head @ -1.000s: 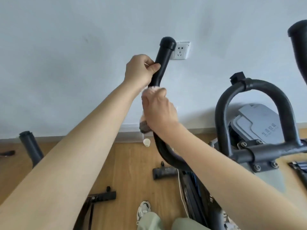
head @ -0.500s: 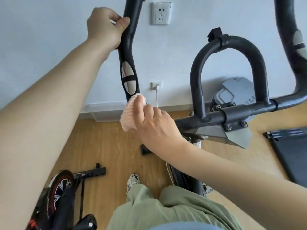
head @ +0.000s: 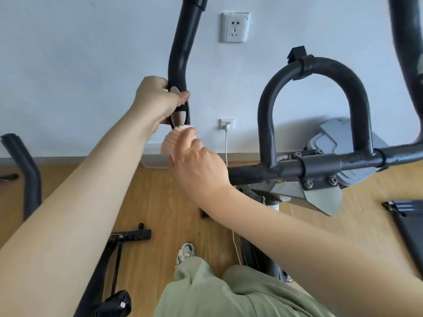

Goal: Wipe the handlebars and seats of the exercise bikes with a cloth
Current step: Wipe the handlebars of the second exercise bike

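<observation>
One pink cloth (head: pixel 176 139) sits bunched in the right hand (head: pixel 198 167), whose fingers are curled tight around it, pressing it against the lower end of the black left handlebar (head: pixel 182 51). Just above the cloth, the left hand (head: pixel 158 99) is clamped around the same bar, its thumb lying across a silver sensor plate (head: pixel 179 117) set into the grip. From that grip the bar rises and bends toward the top edge of the view.

Right of the handlebar stands a black loop bar (head: pixel 313 72), arched upward and joined to a horizontal crossbar (head: pixel 286 171) by a bolted clamp (head: pixel 320 173). Behind the loop, near the wall, lies a grey plastic housing (head: pixel 338 143). Farther right, another black bar (head: pixel 407 42) runs up along the edge of the view.

On the pale wall (head: pixel 68 65) behind the handlebar, a white socket (head: pixel 234 27) is mounted just to its right; lower down, a second socket (head: pixel 226 124) has a white cable (head: pixel 226 145) plugged in, hanging toward the wooden floor (head: pixel 160 202).

Left of the handlebar, well apart, a dark post (head: pixel 23 165) of another machine leans near the view's edge. Below the handlebar, a black floor frame (head: pixel 128 235) rests on the boards, and the person's green trousers (head: pixel 206 291) and one shoe (head: pixel 185 250) fill the lower middle.
</observation>
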